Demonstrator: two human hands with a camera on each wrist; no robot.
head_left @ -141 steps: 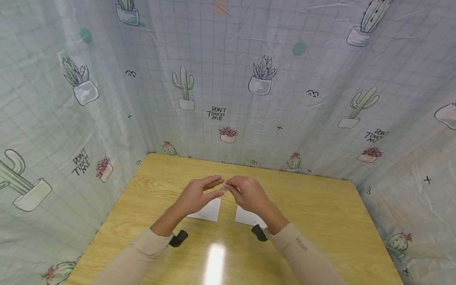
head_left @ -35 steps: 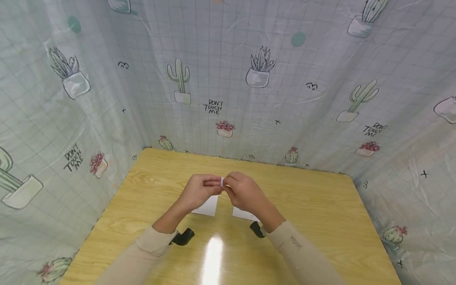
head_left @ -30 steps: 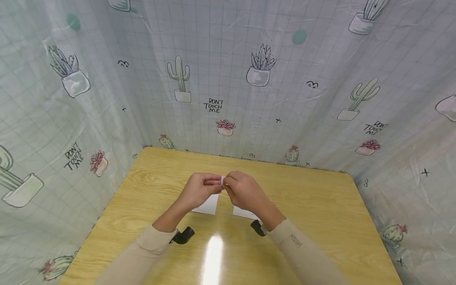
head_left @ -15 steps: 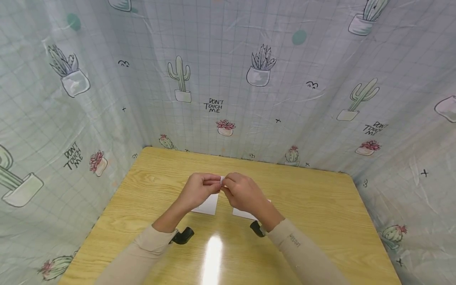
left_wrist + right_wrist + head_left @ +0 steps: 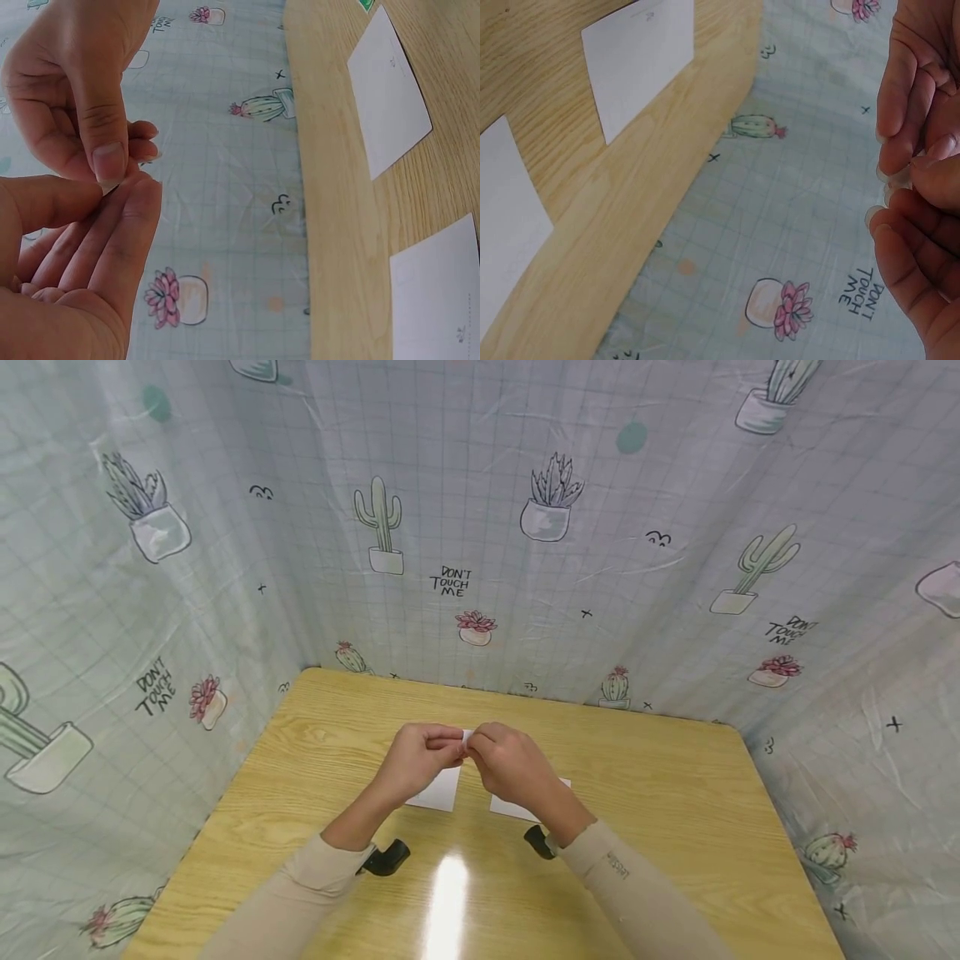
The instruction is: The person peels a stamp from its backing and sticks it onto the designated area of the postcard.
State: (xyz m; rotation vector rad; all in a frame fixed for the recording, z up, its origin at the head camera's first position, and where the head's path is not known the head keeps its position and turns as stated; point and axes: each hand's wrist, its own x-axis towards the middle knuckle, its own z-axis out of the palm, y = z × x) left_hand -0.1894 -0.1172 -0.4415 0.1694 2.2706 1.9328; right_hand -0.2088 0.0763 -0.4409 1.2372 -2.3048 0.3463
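Both hands meet fingertip to fingertip above the table. Between them is a small whitish piece (image 5: 467, 737), too covered to name; a pale, translucent bit of it (image 5: 898, 182) shows in the right wrist view. My left hand (image 5: 422, 763) pinches it between thumb and fingers. From the other side my right hand (image 5: 513, 765) pinches it, fingers curled. In the left wrist view, the right hand's thumb (image 5: 109, 150) presses down by the left fingertips, where only a thin dark edge shows. Below the hands lie two white cards, a left card (image 5: 437, 792) and a right card (image 5: 513, 808), both partly covered.
The cards lie flat on a wooden table (image 5: 637, 827), small print on their faces. A patterned curtain (image 5: 480, 527) rises behind the table and along both sides. Black wrist mounts (image 5: 387, 857) hang under the sleeves. A small green corner (image 5: 366, 4) shows at the left wrist view's top.
Several seconds ago the left thumb and fingers were spread apart; now they have closed on the whitish piece. Over the last second the hands shift only slightly, the right wrist tipping a little.
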